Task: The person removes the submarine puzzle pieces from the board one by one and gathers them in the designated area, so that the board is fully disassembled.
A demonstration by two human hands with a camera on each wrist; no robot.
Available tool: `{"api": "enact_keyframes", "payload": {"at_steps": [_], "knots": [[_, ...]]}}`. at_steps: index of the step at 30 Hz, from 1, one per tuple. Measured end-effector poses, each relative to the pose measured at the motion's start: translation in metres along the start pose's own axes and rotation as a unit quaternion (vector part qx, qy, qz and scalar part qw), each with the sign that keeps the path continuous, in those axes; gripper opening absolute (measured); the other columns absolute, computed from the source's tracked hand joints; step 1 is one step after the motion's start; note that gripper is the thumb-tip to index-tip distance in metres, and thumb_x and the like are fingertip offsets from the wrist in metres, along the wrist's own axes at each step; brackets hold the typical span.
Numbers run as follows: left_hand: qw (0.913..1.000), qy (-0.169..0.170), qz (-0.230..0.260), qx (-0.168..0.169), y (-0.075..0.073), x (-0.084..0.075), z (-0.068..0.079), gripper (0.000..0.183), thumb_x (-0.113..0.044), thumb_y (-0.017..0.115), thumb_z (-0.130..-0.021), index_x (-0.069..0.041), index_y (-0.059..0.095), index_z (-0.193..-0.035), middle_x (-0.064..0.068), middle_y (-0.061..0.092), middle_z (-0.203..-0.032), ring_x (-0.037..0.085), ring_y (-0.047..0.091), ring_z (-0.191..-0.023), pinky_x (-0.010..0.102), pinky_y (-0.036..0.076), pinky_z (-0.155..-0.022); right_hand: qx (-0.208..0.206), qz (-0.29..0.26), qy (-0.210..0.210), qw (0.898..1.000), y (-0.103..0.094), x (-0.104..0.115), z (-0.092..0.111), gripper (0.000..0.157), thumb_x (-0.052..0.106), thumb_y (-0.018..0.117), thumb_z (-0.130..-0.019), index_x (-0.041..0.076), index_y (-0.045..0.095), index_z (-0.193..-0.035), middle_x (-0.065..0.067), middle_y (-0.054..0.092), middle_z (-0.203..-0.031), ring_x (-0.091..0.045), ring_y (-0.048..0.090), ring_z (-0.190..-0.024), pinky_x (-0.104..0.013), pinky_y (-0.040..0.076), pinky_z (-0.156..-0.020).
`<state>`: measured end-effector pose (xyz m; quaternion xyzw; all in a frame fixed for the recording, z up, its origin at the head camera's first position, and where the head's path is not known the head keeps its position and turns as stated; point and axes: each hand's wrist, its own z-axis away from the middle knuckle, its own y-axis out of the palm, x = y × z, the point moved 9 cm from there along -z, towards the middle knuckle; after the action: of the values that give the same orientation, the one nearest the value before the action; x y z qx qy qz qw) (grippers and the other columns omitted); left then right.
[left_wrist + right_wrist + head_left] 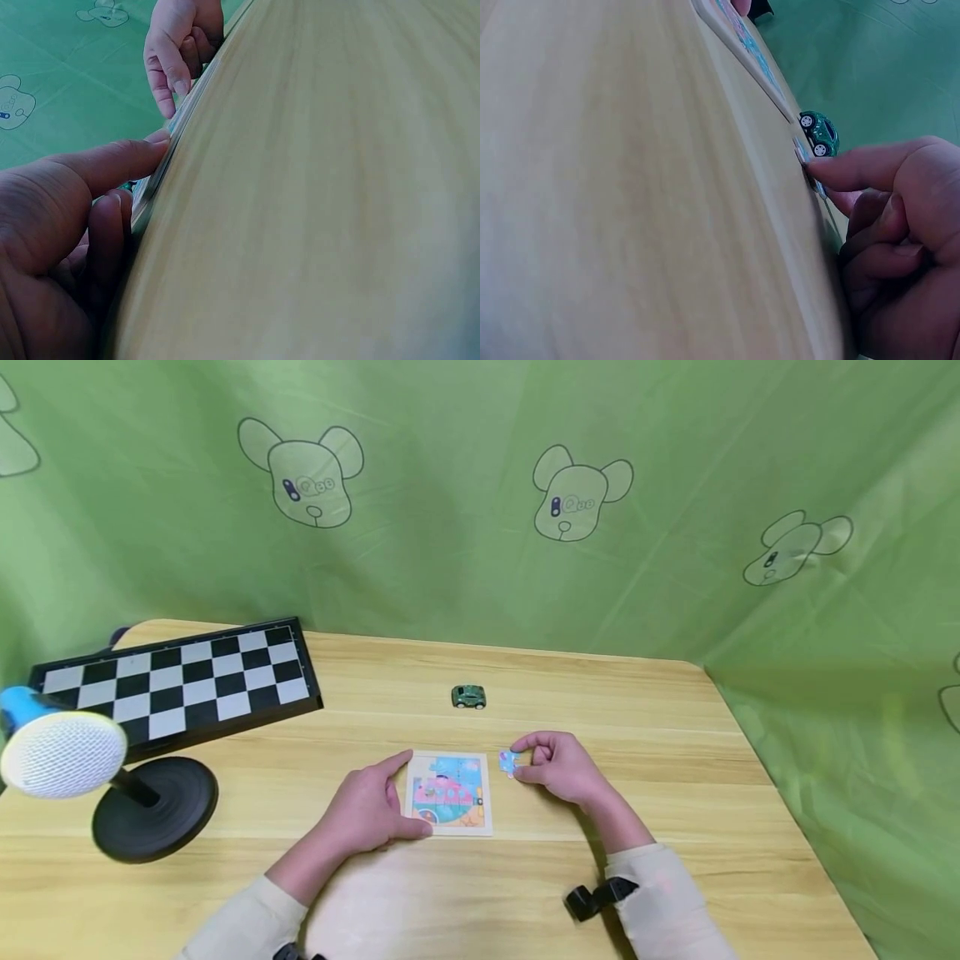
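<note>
A square jigsaw puzzle [487, 797] in a pale frame lies on the table, its picture in pink and blue, with a bare patch at the upper left. My left hand [365, 810] holds the frame's left side, index finger at the upper corner and thumb at the lower one. Just right of the frame, my right hand [561, 768] pinches a small blue and pink puzzle piece [507, 762] between thumb and index finger. In the right wrist view the piece [802, 151] is close over the wood, partly hidden by the thumb; the other fingers are curled in.
Behind the puzzle stands a small green toy car [468, 697]. A black and white checkered board [198, 681] lies at the back left. In front of it is a round black stand [156, 810] with a white disc-shaped head [63, 754]. Green cloth [450, 568] hangs behind the table.
</note>
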<state>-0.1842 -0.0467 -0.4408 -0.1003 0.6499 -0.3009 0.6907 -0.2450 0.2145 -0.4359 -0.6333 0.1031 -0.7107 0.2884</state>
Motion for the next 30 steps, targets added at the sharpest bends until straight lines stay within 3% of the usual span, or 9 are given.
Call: {"api": "enact_keyframes", "payload": {"at_steps": [7, 15, 21, 30], "knots": [[1.0000, 0.004, 0.004, 0.001, 0.000, 0.001, 0.000, 0.108, -0.027, 0.098, -0.060, -0.002, 0.043, -0.150, 0.001, 0.055, -0.061, 0.017, 0.052, -0.047, 0.033, 0.043, -0.049, 0.001, 0.004, -0.003, 1.000, -0.001, 0.001, 0.002, 0.027, -0.002, 0.077, -0.082, -0.001, 0.069, -0.109, -0.001, 0.038, -0.062, -0.015, 0.035, -0.056, -0.027, 0.034, -0.058], [1.0000, 0.009, 0.001, 0.000, 0.000, 0.001, -0.001, 0.109, -0.028, 0.098, -0.060, -0.001, 0.043, -0.150, 0.000, 0.056, -0.061, 0.016, 0.052, -0.048, 0.032, 0.043, -0.048, -0.007, -0.034, -0.011, 0.999, 0.001, 0.006, 0.002, 0.031, -0.002, 0.080, -0.079, 0.000, 0.070, -0.109, -0.001, 0.034, -0.062, -0.015, 0.031, -0.057, -0.025, 0.031, -0.057], [0.9999, 0.001, 0.009, 0.005, 0.001, 0.003, -0.001, 0.109, -0.027, 0.097, -0.061, -0.002, 0.041, -0.151, 0.001, 0.056, -0.062, 0.017, 0.054, -0.045, 0.033, 0.044, -0.048, 0.013, -0.035, -0.039, 0.999, 0.018, 0.024, 0.003, 0.039, 0.002, 0.086, -0.075, 0.003, 0.071, -0.111, 0.000, 0.032, -0.062, -0.015, 0.031, -0.056, -0.025, 0.029, -0.054], [0.9996, -0.009, 0.020, 0.015, 0.002, 0.003, -0.001, 0.108, -0.025, 0.097, -0.062, -0.003, 0.040, -0.152, 0.004, 0.057, -0.063, 0.019, 0.055, -0.043, 0.034, 0.044, -0.045, 0.050, -0.007, -0.070, 0.996, 0.049, 0.045, 0.000, 0.043, 0.005, 0.088, -0.074, 0.010, 0.072, -0.113, -0.001, 0.036, -0.060, -0.014, 0.034, -0.053, -0.027, 0.036, -0.060]]}}
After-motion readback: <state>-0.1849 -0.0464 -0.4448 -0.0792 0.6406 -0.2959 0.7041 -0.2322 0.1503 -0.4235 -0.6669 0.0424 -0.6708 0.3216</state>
